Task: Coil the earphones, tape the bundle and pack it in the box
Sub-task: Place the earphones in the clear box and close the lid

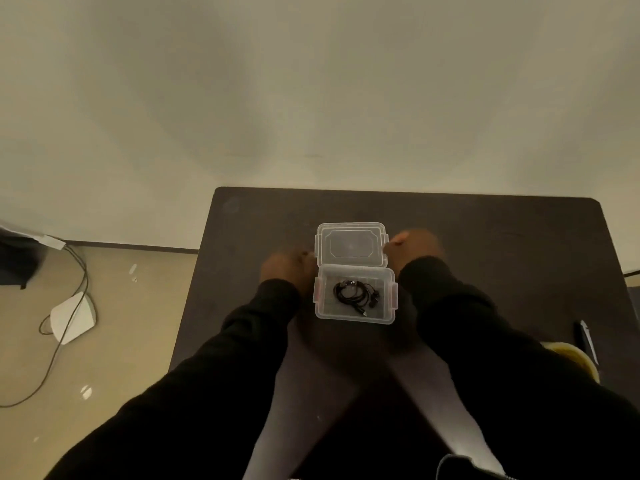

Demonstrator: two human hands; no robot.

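Note:
A clear plastic box stands in the middle of the dark table. A black coiled earphone bundle lies inside it. The box's hinged lid is open and lies flat behind it. My left hand is at the lid's left edge, fingers curled against it. On the other side my right hand holds the lid's right edge, thumb on the rim. Both hands are blurred. Black sleeves cover both arms.
A yellowish tape roll and a dark pen-like tool lie near the table's right edge, partly behind my right sleeve. Left of the table, on the floor, are a white device and a trailing cable.

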